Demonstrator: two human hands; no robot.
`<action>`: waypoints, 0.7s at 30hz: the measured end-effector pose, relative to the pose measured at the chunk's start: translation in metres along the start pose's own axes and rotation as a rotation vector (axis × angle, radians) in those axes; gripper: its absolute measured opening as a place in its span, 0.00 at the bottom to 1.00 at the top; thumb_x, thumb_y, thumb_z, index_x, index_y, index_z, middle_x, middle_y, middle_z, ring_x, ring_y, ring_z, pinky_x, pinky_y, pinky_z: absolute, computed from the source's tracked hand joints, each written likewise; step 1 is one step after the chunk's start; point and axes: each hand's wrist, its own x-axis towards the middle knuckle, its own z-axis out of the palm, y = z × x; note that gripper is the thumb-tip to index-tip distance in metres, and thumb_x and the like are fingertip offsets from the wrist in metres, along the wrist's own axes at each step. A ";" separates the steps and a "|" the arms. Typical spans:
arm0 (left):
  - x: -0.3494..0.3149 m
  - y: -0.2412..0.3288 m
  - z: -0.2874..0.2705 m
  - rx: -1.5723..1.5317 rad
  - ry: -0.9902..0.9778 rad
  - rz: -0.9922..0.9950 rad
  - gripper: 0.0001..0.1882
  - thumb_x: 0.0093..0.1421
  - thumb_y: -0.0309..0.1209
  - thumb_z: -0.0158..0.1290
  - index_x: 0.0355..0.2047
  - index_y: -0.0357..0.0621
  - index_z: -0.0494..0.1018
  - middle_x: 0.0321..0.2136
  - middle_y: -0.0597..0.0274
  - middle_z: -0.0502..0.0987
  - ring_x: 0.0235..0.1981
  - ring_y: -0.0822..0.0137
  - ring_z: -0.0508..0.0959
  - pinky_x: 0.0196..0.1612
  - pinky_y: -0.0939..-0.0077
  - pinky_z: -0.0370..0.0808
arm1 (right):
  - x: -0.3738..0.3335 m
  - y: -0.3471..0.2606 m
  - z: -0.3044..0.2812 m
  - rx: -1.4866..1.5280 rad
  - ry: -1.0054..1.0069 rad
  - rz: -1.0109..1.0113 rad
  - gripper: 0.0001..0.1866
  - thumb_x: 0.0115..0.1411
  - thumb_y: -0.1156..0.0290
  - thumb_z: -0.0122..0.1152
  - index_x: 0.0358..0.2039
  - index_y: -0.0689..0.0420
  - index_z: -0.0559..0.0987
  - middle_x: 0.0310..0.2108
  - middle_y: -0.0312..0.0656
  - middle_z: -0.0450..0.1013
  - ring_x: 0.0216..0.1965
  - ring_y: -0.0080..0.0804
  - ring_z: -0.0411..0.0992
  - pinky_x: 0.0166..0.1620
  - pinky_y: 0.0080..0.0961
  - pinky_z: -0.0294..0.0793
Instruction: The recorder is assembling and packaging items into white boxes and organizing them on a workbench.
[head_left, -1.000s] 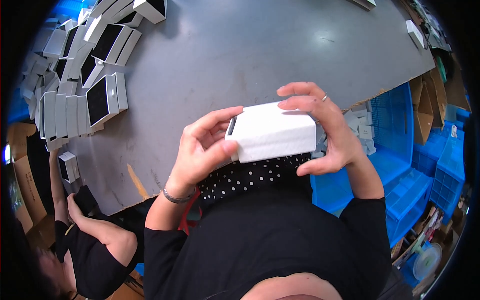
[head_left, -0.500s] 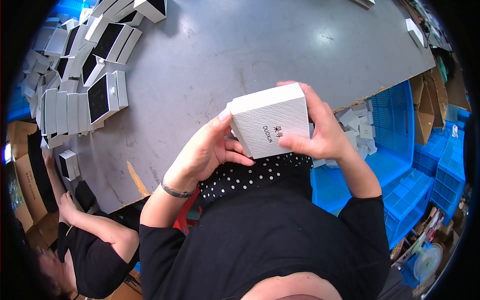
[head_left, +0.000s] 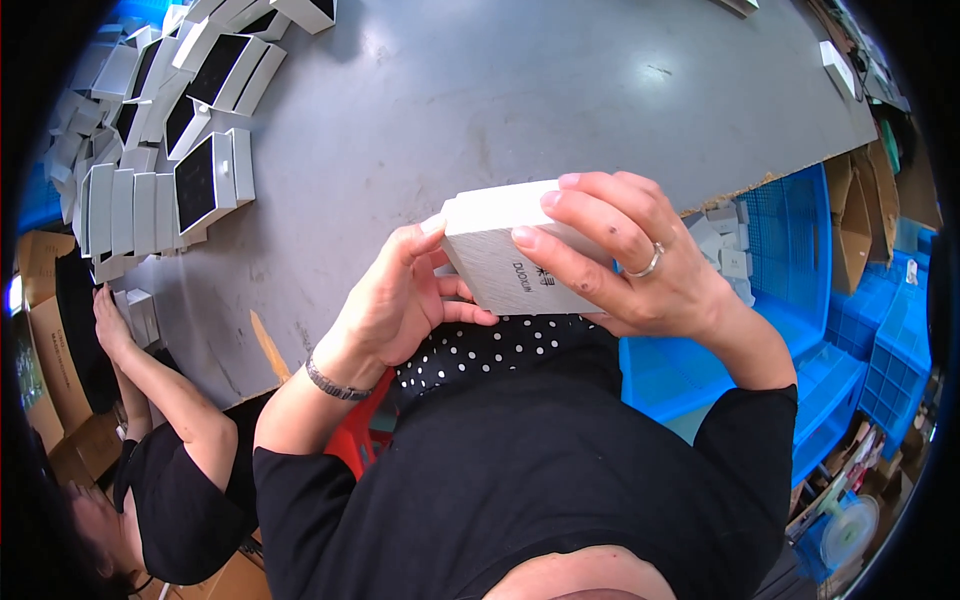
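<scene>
A white textured gift box (head_left: 490,268) with dark printing is held tilted between my two hands, above my lap at the table's near edge. My left hand (head_left: 405,295) grips its left end, thumb at the upper corner and fingers underneath. The right hand (head_left: 640,255), with a ring on it, is closed around the right end, its fingers reaching over the top edge and front face. A narrow step shows at the box's left end. The underside of the box is hidden.
White boxes (head_left: 215,180) with black interiors stand in rows at the left of the grey table (head_left: 380,130). On the right, a blue crate (head_left: 785,235) holds small white boxes. A co-worker's hand (head_left: 112,325) touches a white box (head_left: 143,318) at lower left.
My right hand has shifted its grip, its fingers now over the top and front instead of the thumb on the face. The box has moved slightly left. The co-worker's arm has moved.
</scene>
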 end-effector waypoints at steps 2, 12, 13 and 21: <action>-0.006 0.001 0.005 0.009 0.013 0.061 0.30 0.68 0.51 0.48 0.59 0.39 0.67 0.49 0.52 0.74 0.41 0.62 0.79 0.45 0.62 0.81 | -0.001 0.002 -0.002 -0.043 -0.001 -0.045 0.32 0.45 0.72 0.74 0.55 0.47 0.80 0.55 0.39 0.67 0.55 0.42 0.70 0.52 0.39 0.75; -0.018 0.011 -0.002 0.026 0.013 0.183 0.14 0.65 0.40 0.54 0.41 0.43 0.68 0.40 0.58 0.75 0.38 0.68 0.78 0.41 0.69 0.80 | -0.022 0.011 -0.035 -0.268 0.109 -0.042 0.24 0.55 0.67 0.72 0.53 0.33 0.81 0.52 0.35 0.67 0.54 0.38 0.71 0.51 0.32 0.74; -0.024 0.008 -0.005 0.027 -0.061 0.190 0.16 0.64 0.41 0.55 0.42 0.43 0.68 0.42 0.57 0.75 0.39 0.67 0.78 0.41 0.69 0.80 | -0.023 0.013 -0.040 -0.232 0.122 -0.104 0.24 0.56 0.68 0.71 0.53 0.34 0.81 0.53 0.37 0.67 0.54 0.40 0.71 0.51 0.34 0.75; -0.020 0.006 -0.068 0.948 0.141 0.778 0.24 0.43 0.39 0.64 0.37 0.40 0.69 0.46 0.55 0.67 0.48 0.60 0.71 0.54 0.67 0.69 | -0.051 0.065 -0.057 0.192 0.069 0.536 0.51 0.39 0.44 0.72 0.64 0.56 0.72 0.62 0.54 0.63 0.60 0.51 0.68 0.58 0.45 0.71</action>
